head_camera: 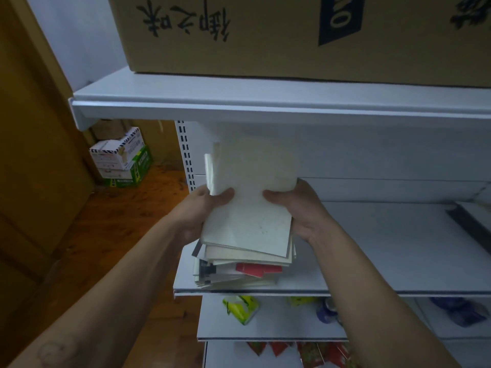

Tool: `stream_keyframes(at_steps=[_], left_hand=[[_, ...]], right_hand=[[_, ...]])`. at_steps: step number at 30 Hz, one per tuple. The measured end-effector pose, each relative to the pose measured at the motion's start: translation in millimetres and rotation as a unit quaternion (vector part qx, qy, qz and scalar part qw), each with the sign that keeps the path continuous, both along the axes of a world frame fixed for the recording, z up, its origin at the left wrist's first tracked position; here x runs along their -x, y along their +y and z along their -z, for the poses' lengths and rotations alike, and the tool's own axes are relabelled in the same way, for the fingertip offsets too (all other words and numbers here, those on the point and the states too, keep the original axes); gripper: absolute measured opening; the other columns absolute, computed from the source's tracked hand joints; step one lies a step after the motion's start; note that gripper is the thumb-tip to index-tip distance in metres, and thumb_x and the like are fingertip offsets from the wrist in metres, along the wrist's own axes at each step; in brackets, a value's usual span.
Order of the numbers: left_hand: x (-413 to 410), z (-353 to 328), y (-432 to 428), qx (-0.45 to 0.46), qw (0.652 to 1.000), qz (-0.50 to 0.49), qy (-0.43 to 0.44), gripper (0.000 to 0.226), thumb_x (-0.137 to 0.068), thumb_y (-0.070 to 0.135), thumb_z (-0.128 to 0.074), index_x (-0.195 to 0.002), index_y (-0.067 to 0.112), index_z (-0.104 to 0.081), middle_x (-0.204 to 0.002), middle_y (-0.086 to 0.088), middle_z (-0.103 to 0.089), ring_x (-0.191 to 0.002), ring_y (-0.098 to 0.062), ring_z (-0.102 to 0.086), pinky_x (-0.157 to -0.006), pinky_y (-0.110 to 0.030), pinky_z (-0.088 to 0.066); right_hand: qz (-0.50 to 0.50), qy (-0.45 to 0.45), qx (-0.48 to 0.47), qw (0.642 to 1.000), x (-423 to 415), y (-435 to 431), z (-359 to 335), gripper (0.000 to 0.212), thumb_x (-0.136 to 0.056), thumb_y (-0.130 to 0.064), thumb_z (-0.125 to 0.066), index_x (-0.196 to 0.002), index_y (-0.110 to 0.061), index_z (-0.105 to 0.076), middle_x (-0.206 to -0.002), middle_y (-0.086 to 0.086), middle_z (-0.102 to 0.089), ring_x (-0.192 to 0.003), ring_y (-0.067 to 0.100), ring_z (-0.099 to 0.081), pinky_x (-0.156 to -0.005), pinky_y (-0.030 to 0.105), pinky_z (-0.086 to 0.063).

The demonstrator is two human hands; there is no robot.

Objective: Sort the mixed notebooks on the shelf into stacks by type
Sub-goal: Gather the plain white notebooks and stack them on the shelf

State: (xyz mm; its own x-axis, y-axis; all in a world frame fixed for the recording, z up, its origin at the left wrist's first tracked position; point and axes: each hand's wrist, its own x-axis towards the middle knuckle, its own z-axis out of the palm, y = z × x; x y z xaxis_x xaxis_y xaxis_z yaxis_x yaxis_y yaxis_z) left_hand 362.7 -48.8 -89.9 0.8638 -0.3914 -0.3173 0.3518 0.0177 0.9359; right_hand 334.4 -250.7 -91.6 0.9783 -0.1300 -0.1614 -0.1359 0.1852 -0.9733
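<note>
A mixed pile of notebooks [239,272] lies at the left end of a white shelf [372,261]; a red cover [257,269] pokes out low in the pile. The upper bundle of pale notebooks [252,197] is tilted up off the pile, its white cover facing me. My left hand [202,208] grips the bundle's left edge, thumb on the cover. My right hand [295,205] grips its right edge the same way. The fingers behind the bundle are hidden.
A big cardboard box [292,35] sits on the shelf above. Dark flat items [467,224] lie at the shelf's far right. Lower shelves hold snack packets [241,309]. Small cartons [122,158] stand on the wooden floor by a brown door on the left.
</note>
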Motion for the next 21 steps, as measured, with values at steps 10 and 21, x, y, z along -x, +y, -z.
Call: stream_keyframes(at_steps=[10,21], left_hand=[[-0.3,0.8,9.0,0.041,0.994,0.017,-0.101,0.062,-0.082,-0.001,-0.066,-0.122,0.042,-0.047,-0.127,-0.005,-0.059,-0.117,-0.03,-0.058,-0.098,-0.055,-0.048],[25.1,32.0,-16.0,-0.001,0.955,-0.084,-0.285,0.087,-0.058,0.036,-0.084,-0.132,0.027,-0.037,-0.123,0.001,-0.057,-0.11,-0.009,-0.061,-0.079,-0.027,-0.057]], right_hand=[[0.03,-0.094,0.062,0.993,-1.4,-0.3,3.7,0.088,-0.045,0.001,-0.08,-0.127,-0.009,-0.05,-0.118,0.011,-0.066,-0.107,0.025,-0.065,-0.09,0.049,-0.054],[0.032,-0.139,0.049,0.989,20.3,0.8,29.0,0.082,-0.055,-0.009,-0.084,-0.125,-0.025,-0.046,-0.12,0.004,-0.064,-0.111,0.018,-0.063,-0.092,0.039,-0.054]])
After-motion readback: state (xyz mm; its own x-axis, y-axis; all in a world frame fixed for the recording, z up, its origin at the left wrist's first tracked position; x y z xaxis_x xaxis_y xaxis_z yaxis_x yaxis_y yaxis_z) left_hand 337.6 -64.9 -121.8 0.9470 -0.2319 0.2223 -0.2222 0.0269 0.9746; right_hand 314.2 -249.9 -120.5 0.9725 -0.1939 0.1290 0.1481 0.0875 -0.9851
